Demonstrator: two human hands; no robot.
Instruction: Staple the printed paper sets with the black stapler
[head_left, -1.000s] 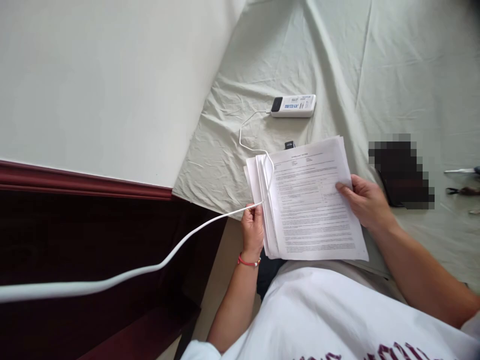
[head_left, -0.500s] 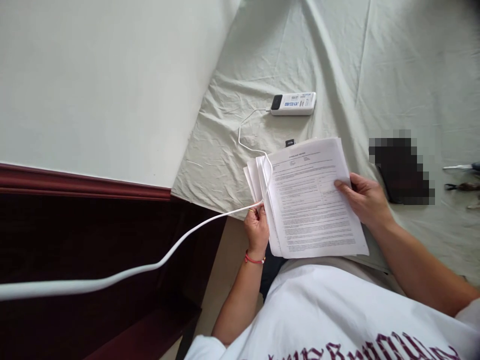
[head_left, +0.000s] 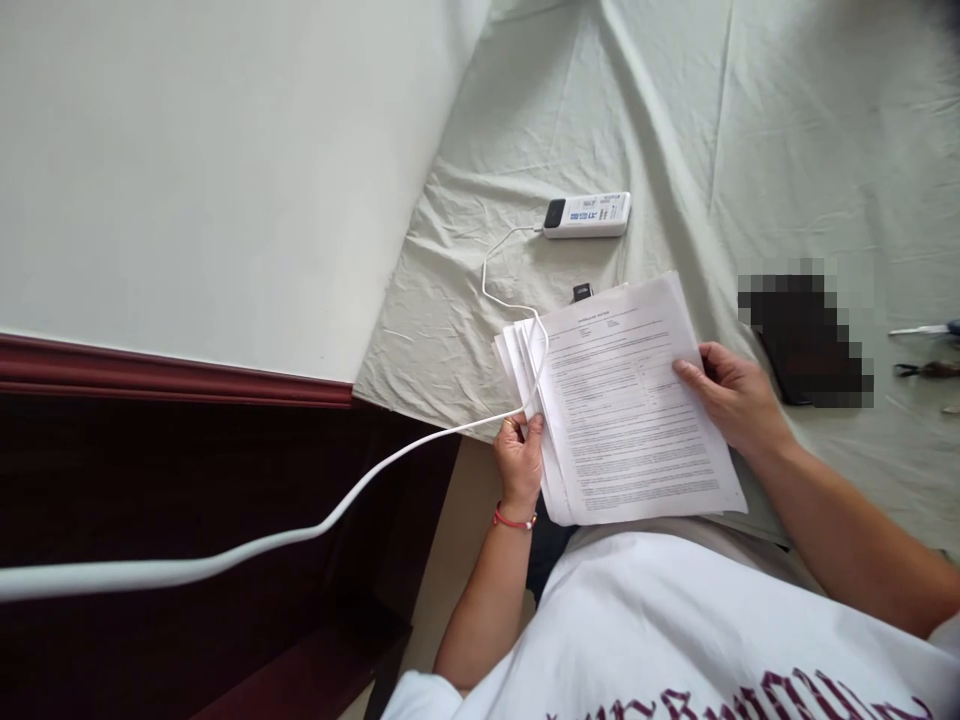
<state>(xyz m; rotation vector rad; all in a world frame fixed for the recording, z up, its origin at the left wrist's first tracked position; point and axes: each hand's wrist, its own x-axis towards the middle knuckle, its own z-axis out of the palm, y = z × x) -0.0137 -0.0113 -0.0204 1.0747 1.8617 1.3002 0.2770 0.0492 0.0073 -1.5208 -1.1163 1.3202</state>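
A stack of printed paper sheets (head_left: 637,410) is held between my two hands, above the near edge of the cloth-covered surface. My left hand (head_left: 519,458), with a red bracelet at the wrist, pinches the left edge, where several sheets fan apart. My right hand (head_left: 739,395) grips the right edge, thumb on top and fingers hidden underneath. Across the left margin of the papers runs a white cable (head_left: 420,437), passing close by my left fingertips. Small printed lines fill the top sheet.
A white power bank (head_left: 587,216) lies beyond the papers, plugged into the cable. Behind the stack sits a small black object (head_left: 583,292). A blurred-out dark item (head_left: 806,340) rests to the right, with tools (head_left: 926,370) at the far right edge. Dark red wood trim (head_left: 172,372) borders the left.
The papers and both hands have shifted very slightly in view, and the stack is tilted a little more. Both hands keep their hold.
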